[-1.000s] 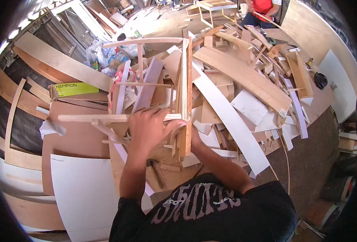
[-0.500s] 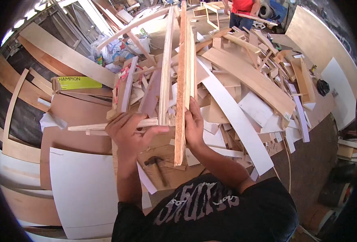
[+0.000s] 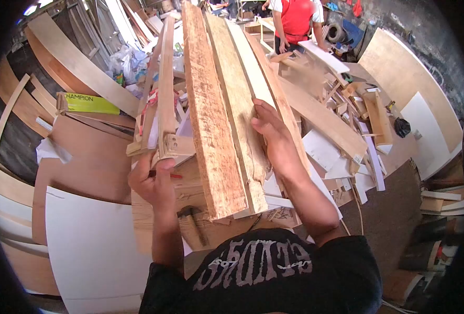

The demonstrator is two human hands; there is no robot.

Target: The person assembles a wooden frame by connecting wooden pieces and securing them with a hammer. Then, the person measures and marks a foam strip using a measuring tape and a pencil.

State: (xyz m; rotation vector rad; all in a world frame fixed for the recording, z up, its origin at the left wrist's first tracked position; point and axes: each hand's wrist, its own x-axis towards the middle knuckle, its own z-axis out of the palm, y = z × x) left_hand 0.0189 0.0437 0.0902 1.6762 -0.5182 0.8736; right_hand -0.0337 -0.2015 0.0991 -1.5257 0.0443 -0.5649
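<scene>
Frame [image 3: 166, 99] and boards [image 3: 212, 120] in hand

Head view: left hand [image 3: 153, 180] is gripping the frame's lower corner [image 3: 173, 144]; right hand [image 3: 275, 135] is holding the boards alongside. Frame and boards are hanging above the bench [image 3: 142, 214]; a hammer [image 3: 197, 230] is lying there. The corner is apparently sitting joined already; what remains is not showing

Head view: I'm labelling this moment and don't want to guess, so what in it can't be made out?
All in the head view:
Left hand: fingertips other than the thumb's, behind the wooden frame.
Wooden boards: far sides, turned from the camera.
Red stick: one end, hidden by the left hand.
Person in red: upper part, cut off by the top edge.
</scene>
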